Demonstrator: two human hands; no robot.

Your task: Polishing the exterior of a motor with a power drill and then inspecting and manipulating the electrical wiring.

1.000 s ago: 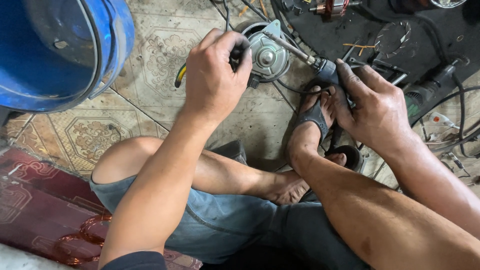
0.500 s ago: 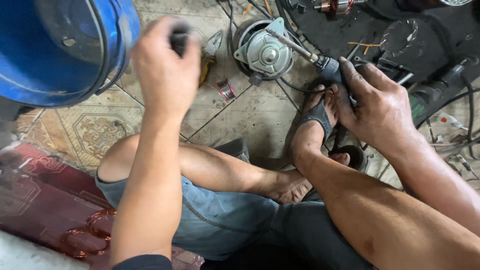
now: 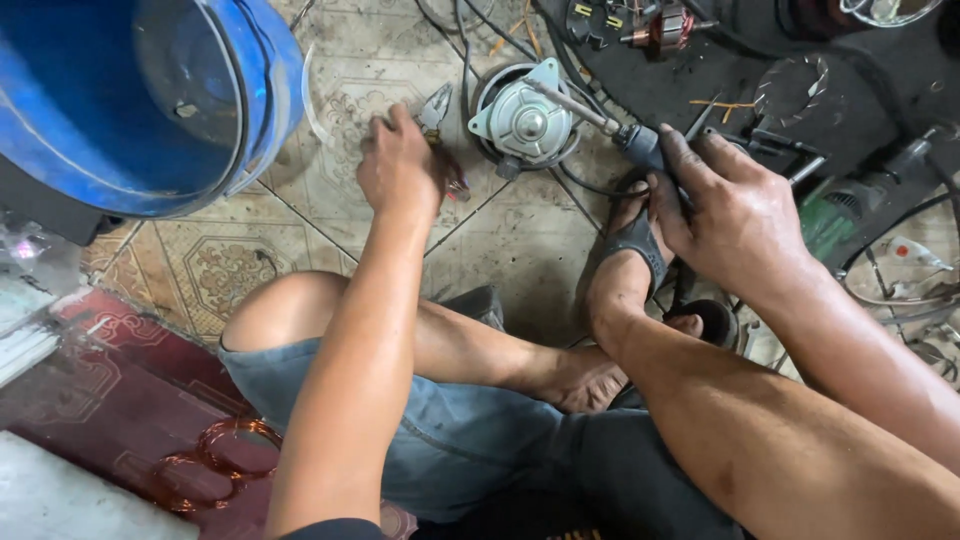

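A small grey electric motor (image 3: 525,122) lies on the tiled floor (image 3: 500,250) in front of me. My right hand (image 3: 735,215) grips the dark handle of a screwdriver (image 3: 640,145); its metal shaft reaches up-left and its tip rests on the motor. My left hand (image 3: 398,165) is down on the floor just left of the motor, fingers curled over a pair of pliers (image 3: 437,103). The jaws stick out past my knuckles and a red handle end shows beside my wrist. My bare legs are crossed below, one foot in a dark sandal (image 3: 628,250).
A big blue plastic drum (image 3: 130,90) fills the upper left. Copper wire coils (image 3: 215,460) lie on a red mat (image 3: 100,400) at lower left. Black cables, a green power tool (image 3: 830,220) and a motor armature (image 3: 665,25) clutter the dark floor at upper right.
My left hand left the motor, lifted with a dark object, then came down on the pliers left of the motor. My right hand stayed on the screwdriver.
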